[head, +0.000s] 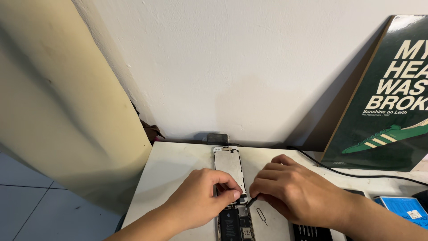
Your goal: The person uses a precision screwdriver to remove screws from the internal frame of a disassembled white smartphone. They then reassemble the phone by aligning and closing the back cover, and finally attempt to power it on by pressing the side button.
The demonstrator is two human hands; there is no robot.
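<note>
While both hands work at the lower centre of the frame, an opened phone (235, 223) lies on the white table (178, 169) with its internals exposed — dark battery and circuit boards visible at the bottom edge. The detached screen panel (229, 167) is folded up from the body, its metal back plate facing the camera, extending toward the wall (249, 67). The left hand (207, 198) is closed in a pinch, thumb and forefinger gripping the lower edge of the panel where it meets the body. The right hand (292, 189) is curled around a thin dark tool (250, 203), its tip angled down to the junction just beside the left thumb. A small metal pin tool (262, 216) lies on the table just right of the phone. At lower right sit a dark tool case (312, 232) and a blue box (403, 207). A black cable (356, 175) runs along the table before a green poster (388, 102) leaning at upper right — a cream panel (58, 111) leans at left.
</note>
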